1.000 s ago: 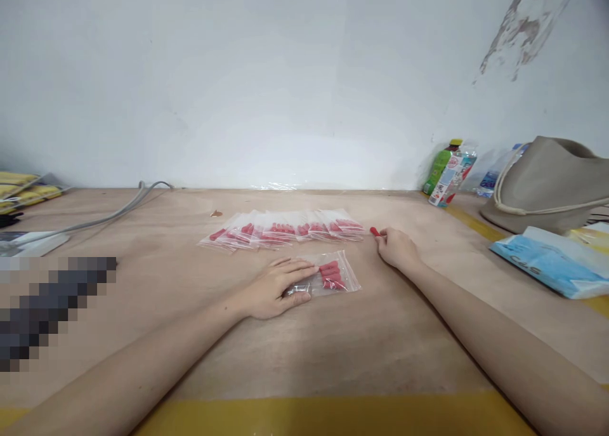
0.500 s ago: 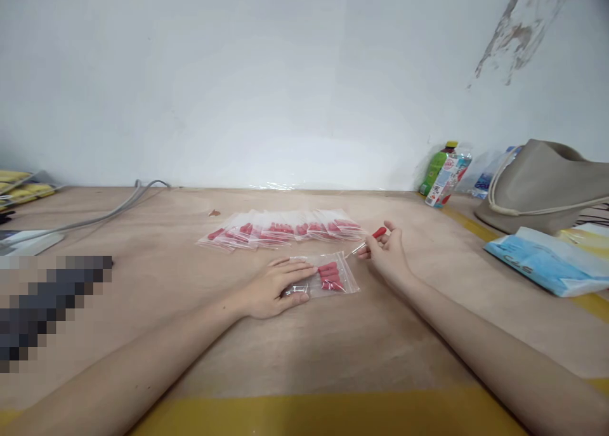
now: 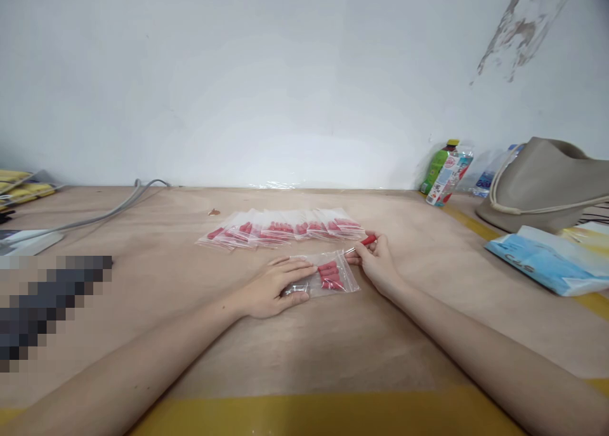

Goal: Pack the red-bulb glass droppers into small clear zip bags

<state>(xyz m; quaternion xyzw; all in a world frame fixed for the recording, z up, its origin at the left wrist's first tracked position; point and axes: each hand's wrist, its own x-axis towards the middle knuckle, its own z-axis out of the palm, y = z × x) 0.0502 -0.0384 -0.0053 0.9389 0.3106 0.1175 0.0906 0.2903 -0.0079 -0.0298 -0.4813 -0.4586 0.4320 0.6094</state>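
My left hand (image 3: 276, 288) lies flat with its fingers stretched over the left part of a clear zip bag (image 3: 311, 289) on the table. Several red handles (image 3: 329, 275) show inside the bag, and shiny metal shafts partly show under my fingers. In my right hand (image 3: 378, 263) is a small screwdriver with a red handle (image 3: 368, 240), pinched between the fingers. Its thin metal shaft points left toward the bag's zip end. Whether the tip is inside the bag I cannot tell. Behind, several similar zip bags (image 3: 280, 228) with red pieces overlap in a row.
To the right stand two bottles (image 3: 445, 172), a grey-beige bag (image 3: 547, 182) and a blue-and-white packet (image 3: 547, 261). A grey cable (image 3: 109, 211) runs along the left. A small brown scrap (image 3: 214, 212) lies behind the row. Yellow tape (image 3: 304, 414) lines the table's front.
My right hand has moved left with the screwdriver, bringing its shaft to the bag's zip end. My left hand has stayed in place on the bag.
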